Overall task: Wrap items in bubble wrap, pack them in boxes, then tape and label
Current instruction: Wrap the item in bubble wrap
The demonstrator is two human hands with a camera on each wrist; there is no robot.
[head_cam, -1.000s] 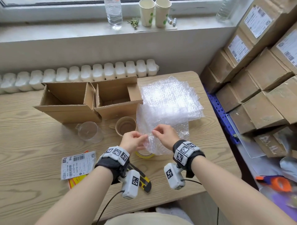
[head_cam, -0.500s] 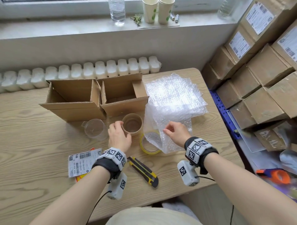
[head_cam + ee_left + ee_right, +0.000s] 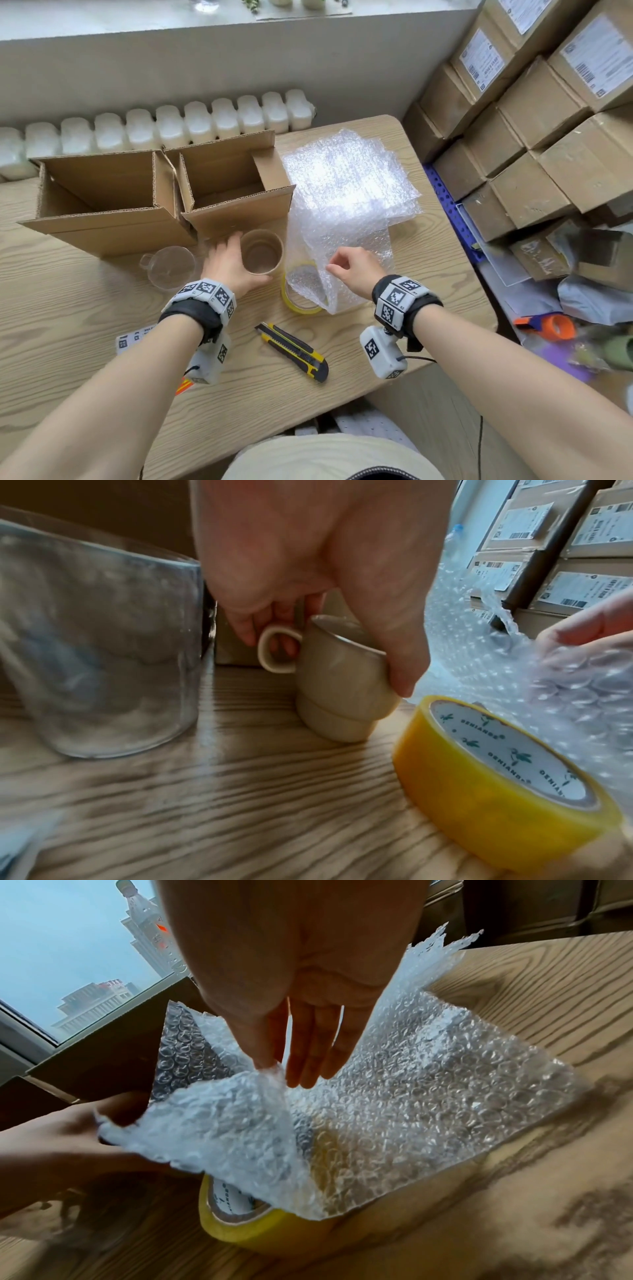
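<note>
Left hand (image 3: 308,569) around mug (image 3: 342,685), thumb down.

Wood-grain worktop (image 3: 85,308), two open cardboard boxes (image 3: 113,205) at the back, clear glass cup (image 3: 168,270), beige mug (image 3: 262,253), yellow tape roll (image 3: 298,305), bubble wrap stack (image 3: 349,178), utility knife (image 3: 293,351), shipping labels (image 3: 135,341)

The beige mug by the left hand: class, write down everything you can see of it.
The beige mug looks ceramic, matt and cream-coloured, with a loop handle and a narrower stepped base. It looks empty and tilts slightly on the wooden table, in front of the open cardboard boxes, between the clear glass cup and the yellow tape roll. The left hand grips it, thumb on its side, fingers by the handle.
</note>
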